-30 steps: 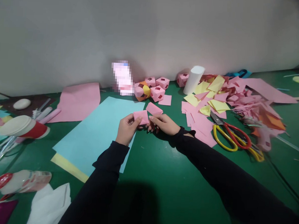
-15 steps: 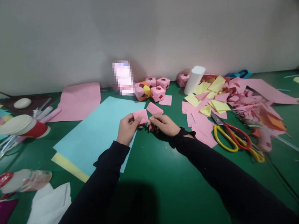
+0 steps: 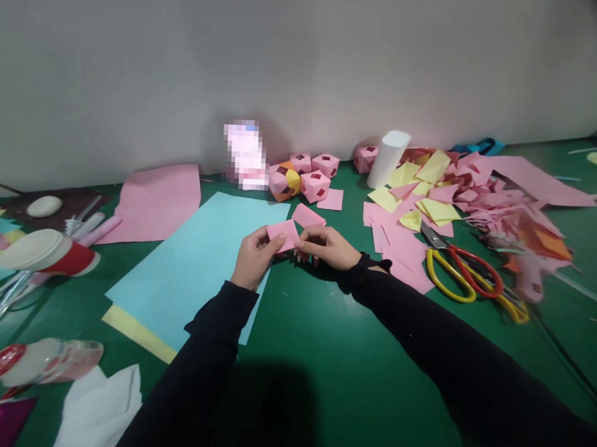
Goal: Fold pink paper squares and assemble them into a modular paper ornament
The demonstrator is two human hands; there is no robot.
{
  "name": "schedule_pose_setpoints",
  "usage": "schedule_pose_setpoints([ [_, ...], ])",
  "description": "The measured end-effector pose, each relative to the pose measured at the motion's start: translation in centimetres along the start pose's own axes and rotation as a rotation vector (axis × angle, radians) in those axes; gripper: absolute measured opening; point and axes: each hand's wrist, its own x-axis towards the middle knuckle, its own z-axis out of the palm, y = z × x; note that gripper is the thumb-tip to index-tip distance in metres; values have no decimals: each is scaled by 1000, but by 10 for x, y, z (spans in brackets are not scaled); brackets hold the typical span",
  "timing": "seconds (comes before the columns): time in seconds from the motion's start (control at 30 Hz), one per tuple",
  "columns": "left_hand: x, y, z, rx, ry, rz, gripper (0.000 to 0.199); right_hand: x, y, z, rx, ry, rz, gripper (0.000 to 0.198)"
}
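Between thumb and fingers, my left hand [image 3: 252,258] grips a small piece of pink paper [image 3: 281,232] above the green tabletop. My right hand [image 3: 333,248] is closed, thumb and forefinger pinching that paper's right corner; its other fingertips are partly hidden. Just behind my hands lies another pink piece of paper [image 3: 309,215]. A flat pink square [image 3: 330,200] rests farther back. Near the wall sits a cluster of folded pink paper shapes [image 3: 314,185], with orange and yellow among them.
A large blue sheet [image 3: 191,264] lies to the left, beside a pink sheet [image 3: 162,200]. Scissors [image 3: 461,265], a pink glue gun [image 3: 528,275] and heaped paper scraps [image 3: 490,193] occupy the right. A lidded cup [image 3: 51,254] and a bottle [image 3: 46,362] lie at far left.
My right fingertips have moved slightly left onto the paper's corner, closing the small gap. The paper in my left hand has shifted a little to the right.
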Motion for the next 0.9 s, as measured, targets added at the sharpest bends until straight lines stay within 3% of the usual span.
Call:
schedule_pose_setpoints([
  [0.67, 0, -1, -1, 84, -22, 21, 33, 0, 2, 1, -108, 83, -58, 44],
  [0.9, 1, -5, -1, 59, 13, 12, 31, 1, 6, 4, -65, 94, -7, 42],
])
